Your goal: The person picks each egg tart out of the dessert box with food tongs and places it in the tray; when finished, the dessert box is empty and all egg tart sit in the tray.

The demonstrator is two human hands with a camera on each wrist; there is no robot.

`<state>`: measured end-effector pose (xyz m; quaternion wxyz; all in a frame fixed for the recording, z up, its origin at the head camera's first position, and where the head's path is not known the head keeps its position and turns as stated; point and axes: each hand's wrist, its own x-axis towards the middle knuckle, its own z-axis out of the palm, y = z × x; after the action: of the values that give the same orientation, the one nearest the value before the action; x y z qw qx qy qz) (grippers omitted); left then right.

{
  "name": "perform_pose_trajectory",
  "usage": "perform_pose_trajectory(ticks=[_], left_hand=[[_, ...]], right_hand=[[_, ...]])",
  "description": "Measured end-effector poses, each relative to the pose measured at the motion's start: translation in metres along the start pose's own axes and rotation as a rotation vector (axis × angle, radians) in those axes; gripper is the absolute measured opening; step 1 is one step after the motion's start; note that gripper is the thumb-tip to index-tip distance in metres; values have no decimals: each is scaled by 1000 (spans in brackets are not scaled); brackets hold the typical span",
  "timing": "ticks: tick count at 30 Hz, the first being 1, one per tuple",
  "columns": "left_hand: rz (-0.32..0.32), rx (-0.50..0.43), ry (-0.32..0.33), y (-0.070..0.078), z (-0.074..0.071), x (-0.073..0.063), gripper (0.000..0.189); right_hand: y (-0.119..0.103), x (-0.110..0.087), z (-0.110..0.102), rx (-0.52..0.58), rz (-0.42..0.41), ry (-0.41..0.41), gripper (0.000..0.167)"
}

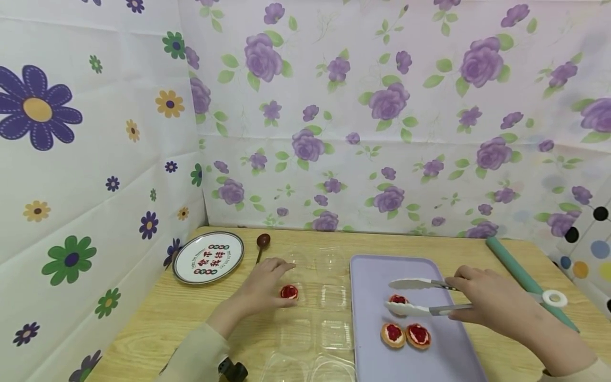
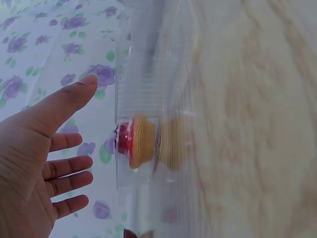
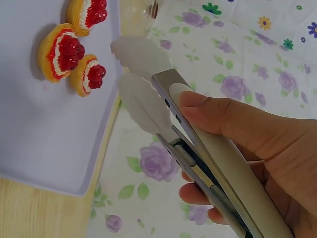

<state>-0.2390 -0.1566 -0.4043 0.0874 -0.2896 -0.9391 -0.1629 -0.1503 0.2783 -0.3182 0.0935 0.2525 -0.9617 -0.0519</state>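
Observation:
My left hand (image 1: 260,289) is held with its fingers apart beside a small red-topped tart (image 1: 289,292); no contact shows. That tart sits in a compartment of the clear plastic container (image 1: 292,333), seen side-on in the left wrist view. My right hand (image 1: 494,300) grips metal tongs (image 3: 213,148) with white tips, their arms spread. In the head view the tips overlap one tart (image 1: 399,300) on the lilac tray (image 1: 401,361); whether they touch it I cannot tell. Two more tarts (image 1: 393,335) lie side by side nearer me on the tray.
At the back left lies a white plate (image 1: 208,258) with printed characters, and a dark spoon (image 1: 263,241) is beside it. A teal rod (image 1: 513,263) lies right of the tray. Patterned cloth walls (image 1: 363,175) stand behind and at the sides.

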Motion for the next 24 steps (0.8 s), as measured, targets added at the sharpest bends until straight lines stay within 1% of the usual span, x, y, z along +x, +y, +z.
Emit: perform_pose_trajectory(ticks=[3, 6, 9, 14, 20, 24], left_hand=[[-30, -20, 20, -4, -2, -5, 82], [-37, -30, 32, -8, -3, -9, 82], [-45, -38, 38, -11, -3, -13, 82], [-86, -58, 46, -17, 1, -18, 81], [-131, -116, 32, -23, 7, -22, 81], [-151, -149, 11, -26, 13, -23, 80]], right_hand=[[-2, 4, -4, 5, -15, 34, 57], [-5, 8, -8, 7, -21, 41, 56], [-9, 14, -12, -2, -24, 31, 56], [-18, 27, -22, -1, -45, 12, 56], [-28, 43, -39, 9, -86, 15, 58], [-38, 57, -43, -1, -132, 24, 57]])
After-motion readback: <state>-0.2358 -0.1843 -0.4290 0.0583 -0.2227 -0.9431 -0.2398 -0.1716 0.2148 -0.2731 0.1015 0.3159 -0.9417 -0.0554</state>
